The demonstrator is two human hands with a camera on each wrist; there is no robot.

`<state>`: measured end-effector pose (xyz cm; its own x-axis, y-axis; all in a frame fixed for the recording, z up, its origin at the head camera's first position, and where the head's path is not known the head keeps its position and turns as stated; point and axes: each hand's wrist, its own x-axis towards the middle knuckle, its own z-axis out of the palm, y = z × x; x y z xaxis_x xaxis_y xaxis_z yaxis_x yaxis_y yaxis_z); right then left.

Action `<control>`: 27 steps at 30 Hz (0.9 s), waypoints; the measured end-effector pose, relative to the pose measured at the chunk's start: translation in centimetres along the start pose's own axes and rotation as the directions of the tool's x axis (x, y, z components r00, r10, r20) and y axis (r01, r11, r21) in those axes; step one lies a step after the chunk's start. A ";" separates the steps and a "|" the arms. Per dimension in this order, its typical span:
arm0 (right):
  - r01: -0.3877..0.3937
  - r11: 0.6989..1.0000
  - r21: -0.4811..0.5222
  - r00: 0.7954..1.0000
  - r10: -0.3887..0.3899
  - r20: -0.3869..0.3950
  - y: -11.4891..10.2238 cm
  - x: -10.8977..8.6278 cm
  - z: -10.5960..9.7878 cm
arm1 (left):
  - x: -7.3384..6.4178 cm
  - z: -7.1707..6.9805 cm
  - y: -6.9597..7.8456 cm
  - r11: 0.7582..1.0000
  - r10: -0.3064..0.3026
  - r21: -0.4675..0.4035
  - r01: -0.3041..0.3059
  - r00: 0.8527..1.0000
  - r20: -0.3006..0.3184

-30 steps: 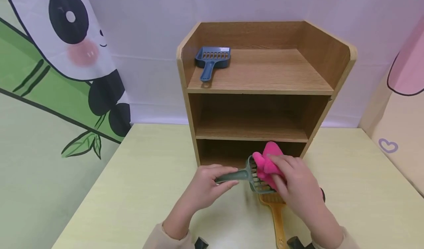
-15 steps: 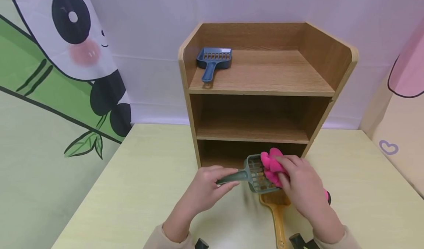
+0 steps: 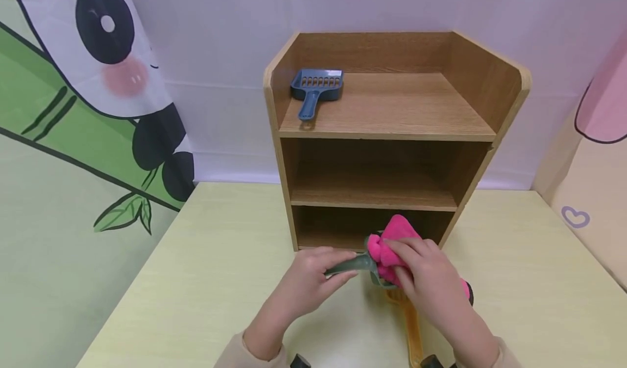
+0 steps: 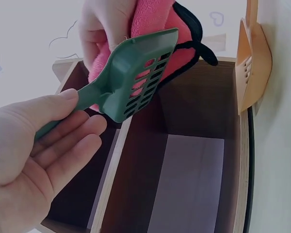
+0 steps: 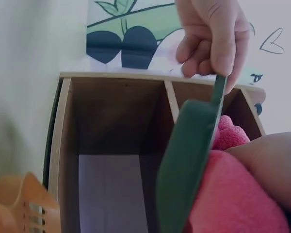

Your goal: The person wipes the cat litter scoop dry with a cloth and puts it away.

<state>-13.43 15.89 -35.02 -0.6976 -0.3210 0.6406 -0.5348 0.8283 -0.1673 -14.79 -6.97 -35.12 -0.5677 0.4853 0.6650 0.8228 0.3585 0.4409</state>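
My left hand [image 3: 313,278] pinches the handle of a green slotted litter scoop [image 4: 131,73] between thumb and fingers, holding it above the table before the shelf. A bunched pink cloth [image 3: 398,240] with a dark edge is gripped in my right hand [image 3: 426,275] and pressed into the scoop's slotted pan. In the left wrist view, pink shows through the slots. Below them an orange slotted scoop [image 3: 413,330] lies on the table, its pan partly hidden by the right hand and cloth. The right wrist view shows the green scoop edge-on beside the cloth [image 5: 237,194].
A wooden shelf unit [image 3: 372,201] with open compartments stands at the back of the pale table [image 3: 220,281]. On its top board, at the left, sits a blue slotted scoop [image 3: 315,90]. A printed cloth backdrop [image 3: 220,57] hangs behind.
The right hand and cloth slid right across the green scoop's pan, then back left toward its handle, covering most of the pan now. The left hand stays nearly still, holding the scoop.
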 end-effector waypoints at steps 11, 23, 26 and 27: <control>-0.106 0.994 -0.018 0.994 0.106 0.009 1.0 0.0 -0.5 | 0.0 -0.2 -0.1 1.000 0.005 0.014 -0.005 1.000 -0.018; -0.061 0.998 -0.015 0.996 0.062 0.059 0.4 -0.2 0.3 | -0.1 -0.3 0.4 0.998 0.031 0.047 -0.032 0.999 0.012; -0.093 0.995 -0.039 0.993 0.095 0.072 0.8 -0.1 0.1 | -0.1 -0.5 0.5 0.998 0.026 0.059 -0.026 1.000 0.007; -0.099 0.994 -0.040 0.992 0.102 0.072 0.9 -0.1 0.0 | -0.1 -0.6 0.5 0.998 0.025 0.060 -0.025 1.000 0.005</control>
<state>-13.89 16.68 -35.24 -0.7810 -0.2674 0.5643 -0.4437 0.8735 -0.2002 -14.32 -7.26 -34.59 -0.5475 0.4983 0.6723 0.8337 0.3937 0.3871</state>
